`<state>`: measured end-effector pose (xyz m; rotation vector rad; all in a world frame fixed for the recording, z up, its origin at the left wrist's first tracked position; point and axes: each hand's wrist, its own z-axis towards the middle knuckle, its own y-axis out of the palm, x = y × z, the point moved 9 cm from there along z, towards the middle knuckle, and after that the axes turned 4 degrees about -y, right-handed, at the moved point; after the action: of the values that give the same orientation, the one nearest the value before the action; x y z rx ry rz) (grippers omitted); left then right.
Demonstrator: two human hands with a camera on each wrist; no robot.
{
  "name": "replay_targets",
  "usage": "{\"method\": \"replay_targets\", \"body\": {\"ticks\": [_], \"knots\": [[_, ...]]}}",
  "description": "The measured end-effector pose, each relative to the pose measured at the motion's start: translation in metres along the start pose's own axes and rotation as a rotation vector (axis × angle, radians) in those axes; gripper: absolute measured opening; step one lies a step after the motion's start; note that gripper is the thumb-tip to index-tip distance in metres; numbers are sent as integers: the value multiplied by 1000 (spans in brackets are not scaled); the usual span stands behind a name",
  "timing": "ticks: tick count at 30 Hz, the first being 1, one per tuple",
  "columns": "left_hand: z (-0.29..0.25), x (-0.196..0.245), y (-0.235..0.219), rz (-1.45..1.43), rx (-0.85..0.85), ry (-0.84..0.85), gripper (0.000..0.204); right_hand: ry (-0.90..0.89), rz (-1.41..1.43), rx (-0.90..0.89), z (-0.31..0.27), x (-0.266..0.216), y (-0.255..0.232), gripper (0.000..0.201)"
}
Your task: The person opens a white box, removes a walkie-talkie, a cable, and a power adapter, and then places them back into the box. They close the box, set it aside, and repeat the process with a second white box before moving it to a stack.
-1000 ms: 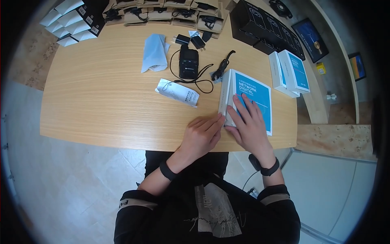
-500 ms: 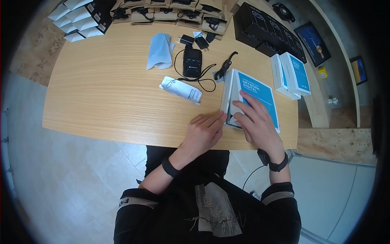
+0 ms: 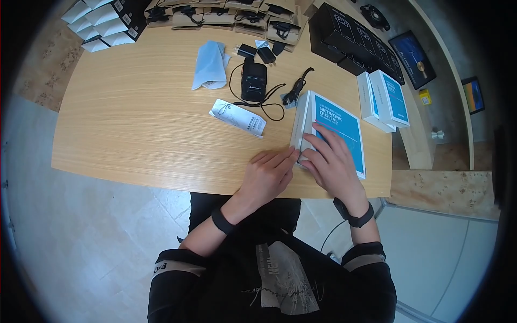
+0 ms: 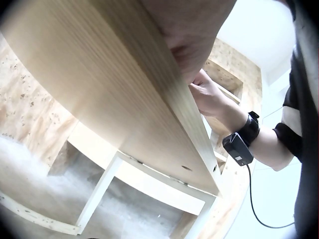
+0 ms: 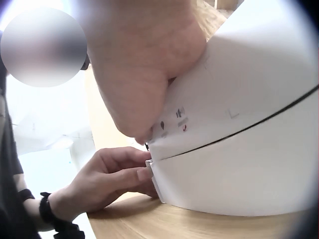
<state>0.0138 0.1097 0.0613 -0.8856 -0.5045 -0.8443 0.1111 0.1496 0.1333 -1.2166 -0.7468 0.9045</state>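
Working at near-L corner of blue-and-white box (image 5: pixel 239 179), prob. fitting or freeing its lid (image 3: pixel 349 137); next move likely needs even pressure along that edge. Box lies on R side of table (image 3: pixel 134 134), nr front edge, long axis roughly near-to-far, title (image 3: pixel 329 114) at far end. L hand (image 3: pixel 267 175) has fingertips at corner; R hand (image 3: pixel 335 164) has fingers spread over lid; can't tell if either pinches.

Table (image 3: pixel 145 124) looks smooth grained wood with a slight sheen, blue-and-white box (image 3: pixel 346 121) smooth printed card, handheld device (image 3: pixel 253 82) matt black plastic, pale pouch (image 3: pixel 211 64) thin and creased, shirt (image 3: pixel 221 290) matt black cloth.
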Motion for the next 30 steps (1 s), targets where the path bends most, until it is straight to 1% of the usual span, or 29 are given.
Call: {"method": "replay_targets", "body": {"ticks": [8, 13, 15, 19, 21, 22, 24, 28, 30], "knots": [[0, 0, 2, 45, -8, -22, 35, 40, -28, 43, 2, -1, 4, 23], [2, 1, -1, 55, 25, -13, 34, 47, -7, 57, 4, 0, 1, 24], [2, 1, -1, 57, 29, -14, 34, 110, 32, 63, 4, 4, 3, 25], [3, 2, -1, 63, 52, 7, 34, 106, 32, 65, 1, 4, 5, 25], [3, 3, -1, 65, 50, 9, 34, 84, 63, -12, 0, 4, 8, 30], [2, 3, -1, 73, 54, 5, 35, 79, 59, -10, 1, 7, 2, 30], [2, 3, -2, 84, 61, 5, 35, 72, 218, -153, 4, 9, 0, 36], [1, 2, 2, 72, 38, -9, 36, 42, 183, -190, 1, 7, 5, 41], [1, 2, 2, 72, 41, -4, 36, 46, 159, -133, 0, 7, 5, 40]]}}
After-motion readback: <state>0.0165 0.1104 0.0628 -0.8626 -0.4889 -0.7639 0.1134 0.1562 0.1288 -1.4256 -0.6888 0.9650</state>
